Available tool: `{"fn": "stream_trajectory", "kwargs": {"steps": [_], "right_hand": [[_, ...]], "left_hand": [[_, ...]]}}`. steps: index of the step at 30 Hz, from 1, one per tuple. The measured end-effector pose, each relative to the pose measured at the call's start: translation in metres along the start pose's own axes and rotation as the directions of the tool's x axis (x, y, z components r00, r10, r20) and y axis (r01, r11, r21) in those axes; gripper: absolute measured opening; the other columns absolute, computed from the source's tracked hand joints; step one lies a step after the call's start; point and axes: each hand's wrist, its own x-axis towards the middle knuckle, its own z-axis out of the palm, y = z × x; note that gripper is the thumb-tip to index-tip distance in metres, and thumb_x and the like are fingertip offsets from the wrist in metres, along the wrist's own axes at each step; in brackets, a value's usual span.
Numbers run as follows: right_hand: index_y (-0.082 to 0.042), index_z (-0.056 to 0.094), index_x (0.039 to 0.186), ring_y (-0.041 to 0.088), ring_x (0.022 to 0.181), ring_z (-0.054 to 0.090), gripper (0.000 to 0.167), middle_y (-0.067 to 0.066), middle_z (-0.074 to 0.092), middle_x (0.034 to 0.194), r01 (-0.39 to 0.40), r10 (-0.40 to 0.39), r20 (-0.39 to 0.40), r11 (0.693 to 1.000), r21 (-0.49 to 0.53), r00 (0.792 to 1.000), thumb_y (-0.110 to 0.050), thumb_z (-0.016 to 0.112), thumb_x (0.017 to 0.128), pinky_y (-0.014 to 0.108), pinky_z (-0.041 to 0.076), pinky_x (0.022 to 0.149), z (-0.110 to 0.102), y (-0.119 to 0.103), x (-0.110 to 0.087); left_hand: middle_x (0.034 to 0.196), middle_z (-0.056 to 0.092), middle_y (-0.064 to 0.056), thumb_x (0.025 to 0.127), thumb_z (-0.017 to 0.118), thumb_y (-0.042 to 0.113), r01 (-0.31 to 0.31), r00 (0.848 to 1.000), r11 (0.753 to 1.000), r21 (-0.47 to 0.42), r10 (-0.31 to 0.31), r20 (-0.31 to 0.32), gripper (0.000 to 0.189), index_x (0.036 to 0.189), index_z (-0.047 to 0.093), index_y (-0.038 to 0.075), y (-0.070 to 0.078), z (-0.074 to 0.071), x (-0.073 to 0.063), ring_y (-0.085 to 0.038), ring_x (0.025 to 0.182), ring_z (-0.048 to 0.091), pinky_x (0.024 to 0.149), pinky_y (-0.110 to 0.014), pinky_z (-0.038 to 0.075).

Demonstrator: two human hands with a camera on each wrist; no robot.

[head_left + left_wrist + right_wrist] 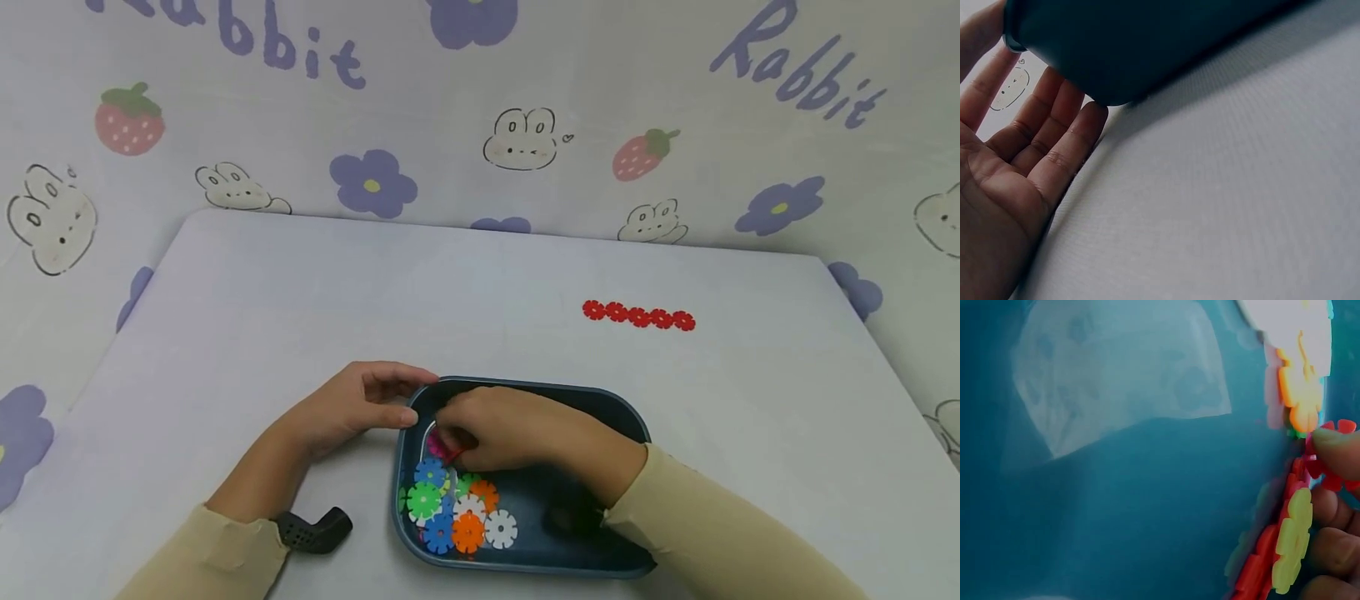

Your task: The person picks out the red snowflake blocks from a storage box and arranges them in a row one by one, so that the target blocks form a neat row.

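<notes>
A dark blue-green tray holds several notched plastic snowflake discs at its left end, among them a green disc, an orange disc and a white disc. My left hand grips the tray's far left corner, thumb over the rim and fingers against the outer wall. Reaching into the tray, my right hand pinches a red snowflake disc between thumb and finger. Close below it in the right wrist view stands a yellow disc beside other red ones.
Beyond the tray, a row of several joined red discs lies on the white table. A black device is strapped at the left wrist. A patterned cloth hangs behind the table.
</notes>
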Motion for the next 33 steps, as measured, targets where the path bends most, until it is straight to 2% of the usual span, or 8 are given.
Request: {"fn": "stream_trajectory", "kwargs": {"steps": [5, 11, 17, 22, 25, 29, 33], "right_hand": [[-0.022, 0.060, 0.080, 0.007, 0.065, 0.052, 0.014, -0.009, 0.056, 0.070, -0.002, 0.001, 0.018, 0.999, 0.054, 1.000, -0.020, 0.072, 0.088, 0.020, 0.048, 0.061, 0.000, 0.003, -0.001], [-0.019, 0.067, 0.093, 0.008, 0.070, 0.055, 0.005, -0.009, 0.061, 0.078, 0.003, -0.005, 0.022, 0.997, 0.075, 1.000, -0.020, 0.071, 0.090, 0.018, 0.051, 0.066, -0.001, 0.005, -0.003], [-0.020, 0.069, 0.113, 0.007, 0.080, 0.059, 0.023, -0.007, 0.069, 0.098, 0.027, -0.028, 0.020, 0.997, 0.070, 0.999, -0.018, 0.069, 0.091, 0.017, 0.052, 0.076, -0.004, 0.006, -0.004], [-0.020, 0.071, 0.117, 0.006, 0.083, 0.060, 0.026, -0.005, 0.071, 0.106, 0.056, -0.059, 0.022, 0.992, 0.113, 0.998, -0.014, 0.067, 0.092, 0.016, 0.052, 0.077, -0.009, 0.004, -0.003], [-0.019, 0.073, 0.115, 0.006, 0.085, 0.061, 0.025, -0.006, 0.071, 0.107, 0.077, -0.077, -0.007, 0.985, 0.153, 0.997, -0.010, 0.067, 0.092, 0.016, 0.053, 0.076, -0.012, 0.003, -0.004], [-0.019, 0.074, 0.113, 0.006, 0.094, 0.064, 0.025, -0.007, 0.072, 0.108, 0.109, -0.098, -0.072, 0.979, 0.174, 0.993, -0.009, 0.070, 0.090, 0.019, 0.054, 0.083, -0.017, 0.002, -0.008], [-0.016, 0.073, 0.117, 0.008, 0.096, 0.066, 0.031, -0.005, 0.072, 0.110, 0.077, -0.052, -0.140, 0.980, 0.182, 0.989, -0.009, 0.073, 0.087, 0.022, 0.056, 0.084, -0.023, 0.000, -0.017]], "left_hand": [[0.130, 0.064, -0.008, 0.085, 0.075, 0.016, -0.005, 1.000, 1.000, -0.012, 0.004, -0.003, 0.047, 0.131, 0.062, 0.009, -0.001, 0.000, -0.001, -0.024, 0.119, 0.060, 0.096, -0.029, 0.051], [0.129, 0.065, -0.008, 0.086, 0.074, 0.015, -0.007, 1.000, 1.000, -0.015, 0.007, 0.002, 0.047, 0.130, 0.062, 0.008, 0.000, 0.001, -0.002, -0.024, 0.117, 0.060, 0.095, -0.030, 0.052], [0.126, 0.066, -0.008, 0.086, 0.074, 0.012, -0.018, 1.000, 0.999, -0.030, 0.018, -0.004, 0.045, 0.129, 0.063, 0.007, -0.001, 0.000, -0.001, -0.025, 0.116, 0.060, 0.094, -0.030, 0.052], [0.127, 0.065, -0.009, 0.086, 0.073, 0.011, -0.025, 1.000, 0.999, -0.025, 0.025, -0.004, 0.045, 0.130, 0.062, 0.006, -0.001, -0.002, -0.003, -0.025, 0.116, 0.060, 0.093, -0.029, 0.052], [0.128, 0.065, -0.010, 0.086, 0.073, 0.012, -0.023, 1.000, 0.999, -0.027, 0.023, -0.004, 0.046, 0.130, 0.062, 0.006, -0.001, -0.002, -0.004, -0.025, 0.116, 0.060, 0.093, -0.029, 0.053], [0.128, 0.064, -0.011, 0.086, 0.074, 0.014, -0.021, 1.000, 0.999, -0.031, 0.021, -0.003, 0.047, 0.130, 0.062, 0.005, 0.000, -0.002, -0.004, -0.025, 0.116, 0.060, 0.094, -0.030, 0.053], [0.127, 0.065, -0.011, 0.086, 0.075, 0.016, -0.010, 1.000, 1.000, -0.021, 0.010, 0.000, 0.047, 0.130, 0.062, 0.006, 0.000, -0.001, -0.003, -0.026, 0.116, 0.060, 0.094, -0.031, 0.052]]}}
